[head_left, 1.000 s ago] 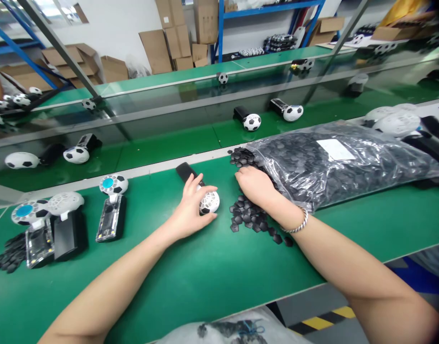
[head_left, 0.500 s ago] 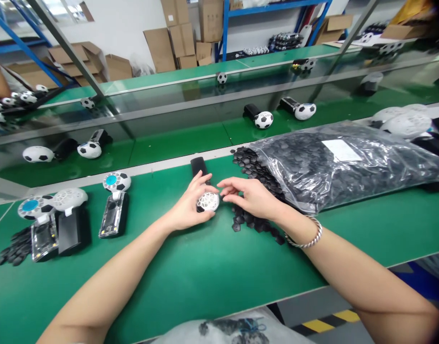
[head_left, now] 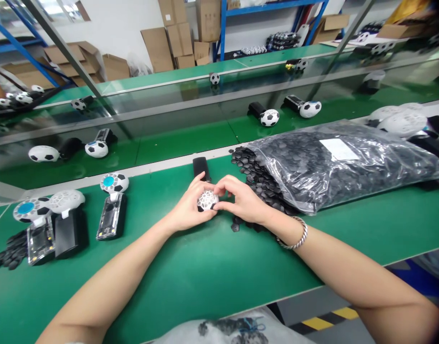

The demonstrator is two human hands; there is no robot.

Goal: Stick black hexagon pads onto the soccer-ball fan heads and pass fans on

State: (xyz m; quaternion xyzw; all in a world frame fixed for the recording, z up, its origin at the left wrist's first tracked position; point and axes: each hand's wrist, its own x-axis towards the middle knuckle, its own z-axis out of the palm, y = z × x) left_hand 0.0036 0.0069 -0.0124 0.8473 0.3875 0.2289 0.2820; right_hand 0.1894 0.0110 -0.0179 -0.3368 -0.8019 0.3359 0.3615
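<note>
Across the lower half of the frame lies the green table (head_left: 205,286), and we work at its middle. Behind it, in the upper half, runs a long belt (head_left: 176,138) that carries finished ball-shaped fans. At the right of the frame a big plastic bag (head_left: 348,162) lies on its side with its mouth toward the centre, and small black pieces (head_left: 253,167) spill out of it onto the table. At the left edge some other fans (head_left: 112,210) lie flat, well apart from our hands.

We hold the small fan (head_left: 207,199) at the centre of the frame, between both hands and low over the table. Its long axis runs away from us. The white round head is near us, and the black handle (head_left: 200,167) points to the top of the frame.

Our left hand (head_left: 185,210) comes from the left, with the fingers curled closely around the head. Our right hand (head_left: 243,203) comes from the right, just beside the spilled pieces, and its thumb and forefinger are closed on the right rim of the head. Both hands touch the head, and the handle is free. We cannot tell if a black piece is under the right fingertips. A bracelet (head_left: 294,239) is on the right wrist.
</note>
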